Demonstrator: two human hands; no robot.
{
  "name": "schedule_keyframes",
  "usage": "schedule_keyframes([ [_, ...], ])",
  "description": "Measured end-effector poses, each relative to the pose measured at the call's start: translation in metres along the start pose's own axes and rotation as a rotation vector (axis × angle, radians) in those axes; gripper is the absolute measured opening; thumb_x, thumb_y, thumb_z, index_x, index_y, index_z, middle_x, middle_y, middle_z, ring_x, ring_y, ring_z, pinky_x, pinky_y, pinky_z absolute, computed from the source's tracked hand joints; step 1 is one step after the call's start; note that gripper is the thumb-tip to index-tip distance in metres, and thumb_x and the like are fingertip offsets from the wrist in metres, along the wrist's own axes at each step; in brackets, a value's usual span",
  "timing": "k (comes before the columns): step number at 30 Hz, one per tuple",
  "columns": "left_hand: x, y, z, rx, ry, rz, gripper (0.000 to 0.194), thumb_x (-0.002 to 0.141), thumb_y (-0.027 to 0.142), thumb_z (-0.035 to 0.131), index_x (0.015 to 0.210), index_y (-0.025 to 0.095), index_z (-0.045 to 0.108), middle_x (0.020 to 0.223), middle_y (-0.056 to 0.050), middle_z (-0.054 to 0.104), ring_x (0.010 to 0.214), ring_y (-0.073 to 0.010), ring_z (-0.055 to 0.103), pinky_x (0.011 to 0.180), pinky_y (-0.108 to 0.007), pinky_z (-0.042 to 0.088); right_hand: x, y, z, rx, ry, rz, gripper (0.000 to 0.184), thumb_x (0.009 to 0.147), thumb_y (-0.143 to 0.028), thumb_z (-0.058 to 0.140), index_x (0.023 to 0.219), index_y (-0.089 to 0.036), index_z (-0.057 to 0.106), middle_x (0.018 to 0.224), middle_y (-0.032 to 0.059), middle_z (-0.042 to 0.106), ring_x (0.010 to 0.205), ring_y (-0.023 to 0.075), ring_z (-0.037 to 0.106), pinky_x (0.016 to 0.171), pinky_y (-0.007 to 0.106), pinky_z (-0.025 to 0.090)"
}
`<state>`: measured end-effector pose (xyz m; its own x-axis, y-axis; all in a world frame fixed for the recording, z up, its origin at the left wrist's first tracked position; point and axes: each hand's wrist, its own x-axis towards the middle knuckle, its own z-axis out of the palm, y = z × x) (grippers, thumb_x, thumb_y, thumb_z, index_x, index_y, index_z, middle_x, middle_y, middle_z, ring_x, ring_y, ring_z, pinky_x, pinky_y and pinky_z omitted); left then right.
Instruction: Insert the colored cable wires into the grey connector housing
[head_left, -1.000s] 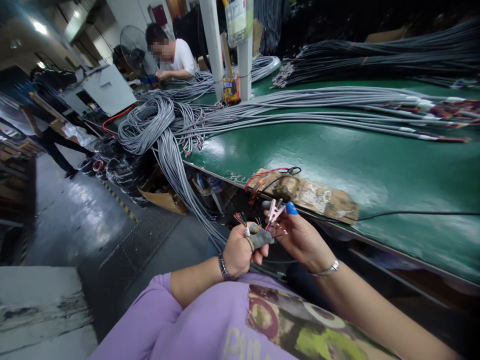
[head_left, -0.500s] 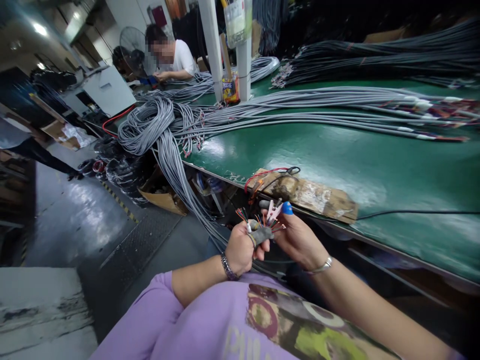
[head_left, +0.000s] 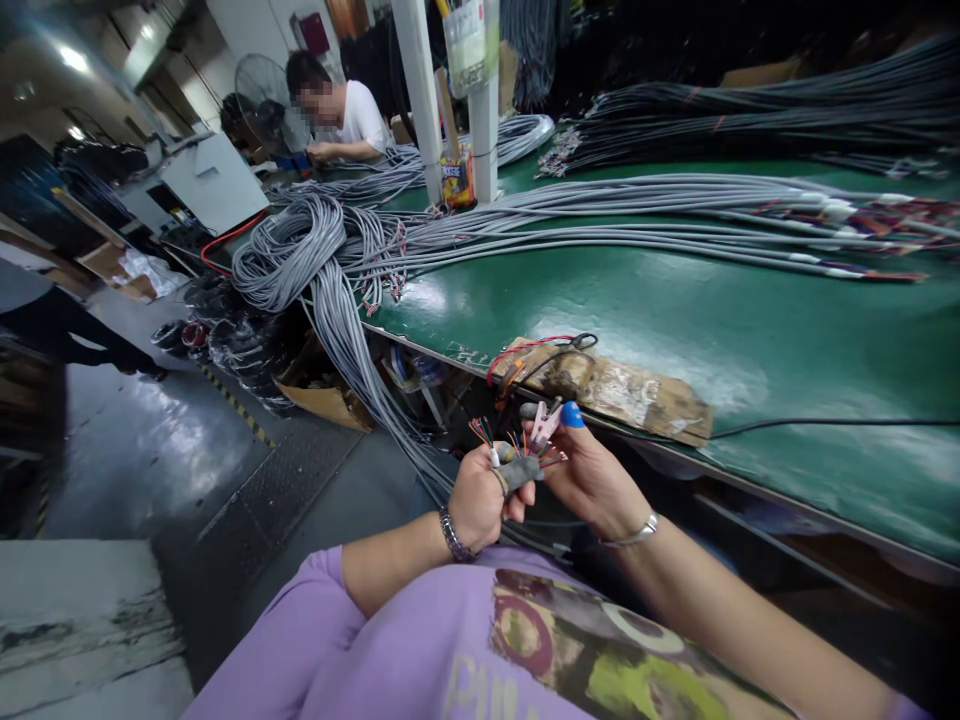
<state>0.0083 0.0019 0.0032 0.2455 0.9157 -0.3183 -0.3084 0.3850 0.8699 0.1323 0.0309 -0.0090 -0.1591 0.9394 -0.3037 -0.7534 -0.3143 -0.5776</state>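
My left hand (head_left: 484,495) is closed low in front of me, around the stripped end of a grey cable. Thin coloured wires (head_left: 481,432) fan out above its fist, and more wire tips stick out between the hands. Grey covers wrap its thumb and a finger. Close by on the right, my right hand (head_left: 596,480) pinches a small pink clip (head_left: 544,424) between its thumb, capped in blue, and a grey-covered finger. The clip's tips are at the wires; whether they grip one is too small to tell. Grey cables (head_left: 360,370) hang from the table edge toward my lap.
On the green table (head_left: 637,300) lie long grey cables (head_left: 600,205) and dark cables (head_left: 750,125). A taped wooden board (head_left: 637,400) with a black cord sits at the near edge. A co-worker (head_left: 360,115) sits behind a post (head_left: 487,140). Another person (head_left: 67,320) is in the aisle.
My hands stay together, with the right hand shifting slightly left and the pink clip's arms looking closer together. The person in the aisle has moved. My view has shifted a little.
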Motion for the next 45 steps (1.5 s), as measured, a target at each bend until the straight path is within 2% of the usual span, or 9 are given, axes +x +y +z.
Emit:
schedule_keyframes([
  [6, -0.005, 0.001, -0.003, -0.012, -0.016, 0.009, 0.035, 0.064, 0.041, 0.075, 0.062, 0.016, 0.05, 0.045, 0.003, 0.056, 0.027, -0.0049, 0.039, 0.028, -0.018, 0.017, -0.002, -0.002, -0.002, -0.023, 0.028, -0.006, 0.032, 0.065, -0.051, 0.08, 0.075, -0.021, 0.073, 0.073, 0.0011, 0.071, 0.062, 0.0122, 0.061, 0.055, 0.023, 0.051],
  [10, -0.011, 0.004, -0.004, -0.036, -0.048, -0.032, 0.035, 0.064, 0.041, 0.075, 0.063, 0.016, 0.051, 0.045, 0.003, 0.057, 0.027, -0.0051, 0.038, 0.028, -0.018, 0.016, -0.005, -0.003, -0.006, -0.085, 0.058, -0.026, 0.031, 0.063, -0.046, 0.083, 0.078, -0.02, 0.074, 0.074, 0.0008, 0.07, 0.064, 0.0115, 0.06, 0.055, 0.021, 0.051],
  [18, -0.012, 0.009, -0.001, -0.133, -0.04, -0.164, 0.036, 0.059, 0.039, 0.077, 0.065, 0.017, 0.049, 0.042, 0.003, 0.054, 0.025, -0.0061, 0.035, 0.027, -0.018, 0.016, -0.006, -0.007, -0.005, -0.1, 0.031, -0.079, 0.035, 0.059, -0.046, 0.085, 0.08, -0.021, 0.073, 0.07, -0.0011, 0.065, 0.062, 0.0101, 0.057, 0.054, 0.019, 0.049],
  [23, -0.01, 0.011, 0.001, -0.168, -0.023, -0.173, 0.037, 0.057, 0.039, 0.077, 0.068, 0.018, 0.049, 0.043, 0.003, 0.054, 0.026, -0.0055, 0.034, 0.027, -0.017, 0.017, -0.008, -0.008, -0.001, -0.155, -0.021, -0.085, 0.032, 0.062, -0.045, 0.084, 0.078, -0.02, 0.072, 0.067, -0.0006, 0.062, 0.06, 0.0107, 0.053, 0.052, 0.021, 0.047],
  [30, -0.011, 0.008, 0.0, -0.137, -0.043, -0.181, 0.037, 0.057, 0.041, 0.077, 0.066, 0.017, 0.049, 0.043, 0.003, 0.054, 0.026, -0.0059, 0.035, 0.027, -0.019, 0.015, -0.007, -0.006, -0.004, -0.155, -0.01, -0.086, 0.034, 0.064, -0.049, 0.082, 0.077, -0.02, 0.072, 0.069, 0.0006, 0.064, 0.06, 0.0118, 0.054, 0.051, 0.022, 0.047],
  [34, -0.01, 0.006, 0.0, -0.103, -0.039, -0.187, 0.04, 0.057, 0.044, 0.077, 0.065, 0.017, 0.049, 0.043, 0.003, 0.054, 0.026, -0.0055, 0.036, 0.027, -0.019, 0.015, -0.003, -0.007, -0.009, -0.132, 0.012, -0.05, 0.037, 0.064, -0.053, 0.08, 0.078, -0.019, 0.072, 0.069, 0.0013, 0.066, 0.059, 0.013, 0.056, 0.051, 0.024, 0.046],
  [37, -0.009, 0.006, 0.0, -0.111, -0.027, -0.194, 0.04, 0.055, 0.043, 0.077, 0.065, 0.018, 0.048, 0.042, 0.004, 0.053, 0.026, -0.0057, 0.035, 0.027, -0.019, 0.015, -0.002, -0.008, -0.011, -0.114, -0.021, 0.001, 0.035, 0.066, -0.052, 0.079, 0.079, -0.02, 0.072, 0.067, 0.0004, 0.066, 0.057, 0.0132, 0.056, 0.053, 0.025, 0.047],
  [45, -0.005, 0.007, 0.003, -0.174, -0.027, -0.267, 0.035, 0.056, 0.036, 0.075, 0.071, 0.018, 0.05, 0.048, 0.004, 0.053, 0.03, -0.0049, 0.035, 0.029, -0.018, 0.013, 0.002, -0.008, -0.012, -0.053, -0.035, 0.072, 0.027, 0.065, -0.042, 0.083, 0.081, -0.022, 0.074, 0.074, -0.0012, 0.072, 0.054, 0.0111, 0.058, 0.052, 0.024, 0.047],
])
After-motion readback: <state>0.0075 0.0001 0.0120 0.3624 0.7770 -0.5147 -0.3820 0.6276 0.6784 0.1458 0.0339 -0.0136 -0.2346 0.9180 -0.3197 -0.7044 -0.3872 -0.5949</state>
